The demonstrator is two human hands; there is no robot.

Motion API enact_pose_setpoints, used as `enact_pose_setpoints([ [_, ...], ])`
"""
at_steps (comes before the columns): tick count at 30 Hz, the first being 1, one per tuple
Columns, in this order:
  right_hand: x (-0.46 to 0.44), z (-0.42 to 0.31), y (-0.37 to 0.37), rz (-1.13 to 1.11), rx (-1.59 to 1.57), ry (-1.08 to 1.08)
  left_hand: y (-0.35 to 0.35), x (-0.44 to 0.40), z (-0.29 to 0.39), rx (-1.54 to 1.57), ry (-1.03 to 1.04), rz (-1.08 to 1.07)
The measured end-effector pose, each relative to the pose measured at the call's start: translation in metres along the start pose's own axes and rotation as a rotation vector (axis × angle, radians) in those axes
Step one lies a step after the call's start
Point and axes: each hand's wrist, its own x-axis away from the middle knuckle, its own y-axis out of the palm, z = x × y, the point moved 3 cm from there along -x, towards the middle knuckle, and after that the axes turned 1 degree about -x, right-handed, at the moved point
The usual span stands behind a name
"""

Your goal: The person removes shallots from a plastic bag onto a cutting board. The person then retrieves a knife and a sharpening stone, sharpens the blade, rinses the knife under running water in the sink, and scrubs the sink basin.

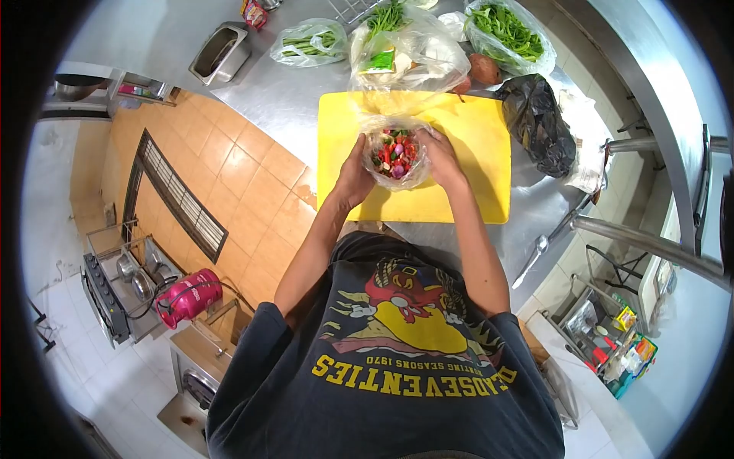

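A clear plastic bag (396, 155), open at the top, shows chopped red and green chillies and pieces of purple onion inside. My left hand (355, 174) grips its left side, and my right hand (442, 159) holds the right rim with the fingers closed on the plastic. Under the bag and both hands lies a yellow cutting board (478, 183). Just beyond the board's far edge is a larger clear bag (413, 57) with a green packet and leafy greens in it.
Long green beans in a bag (310, 43), a metal container (221, 53) and bagged leafy greens (508, 34) stand at the back. On the right are a black plastic bag (537, 122) and a spoon (540, 246). A metal rail (642, 239) runs beside the counter.
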Motion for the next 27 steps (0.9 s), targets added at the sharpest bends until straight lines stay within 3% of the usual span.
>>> enact_pose_setpoints([
  [13, 0.007, -0.011, 0.005, -0.09, -0.205, 0.052, 0.004, 0.017, -0.005, -0.105, -0.103, -0.069],
  [18, 0.004, -0.005, -0.002, -0.129, -0.209, 0.066, 0.003, 0.019, -0.009, -0.14, -0.04, -0.077],
  [21, -0.001, -0.002, -0.007, -0.06, -0.082, 0.006, 0.008, 0.022, -0.006, -0.145, -0.006, -0.073],
  [27, 0.015, -0.017, -0.008, 0.016, 0.451, -0.359, -0.005, 0.016, -0.009, -0.236, 0.017, -0.001],
])
